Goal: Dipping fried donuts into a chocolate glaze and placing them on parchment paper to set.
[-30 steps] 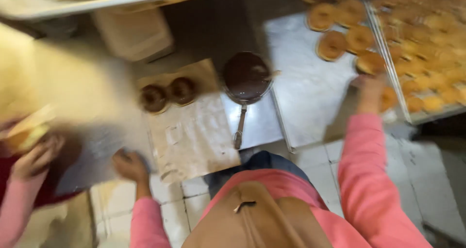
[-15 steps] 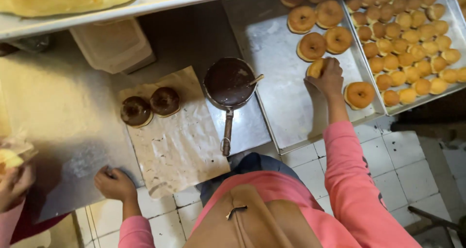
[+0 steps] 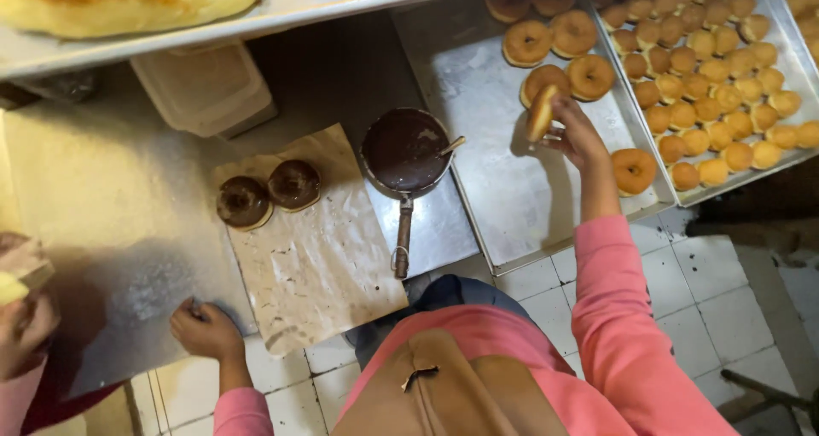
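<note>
A: Since half a second back, my right hand (image 3: 578, 133) has lifted the plain doughnut (image 3: 541, 112) up off the tray; before, it was low among the others. Left hand (image 3: 205, 329) hasn't shifted.

B: Go big to small. Worktop?

A: Steel worktop (image 3: 111, 197), grey, dusted with something pale. Big flat metal tray (image 3: 503, 180) on its right side, a few plain ring doughnuts at its far end, one alone (image 3: 633, 170) near the front edge. Second tray (image 3: 793, 146) just beside it, packed with small doughnuts.

B: Middle?

A: Brown paper sheet (image 3: 320, 265), creased. Two chocolate-coated doughnuts (image 3: 268, 194) touching each other at its far left corner. Saucepan of chocolate (image 3: 406, 150) between paper and tray, handle pointing toward me, utensil leaning on its rim.

B: Hands?

A: Right one grasps the plain doughnut on edge, fingers pinched round it, held above the tray, near the saucepan. Left one is curled, fingertips pressing the worktop's front edge, just beside the paper, nothing in it. Another person's hand (image 3: 26, 325) at far left holds something pale.
</note>
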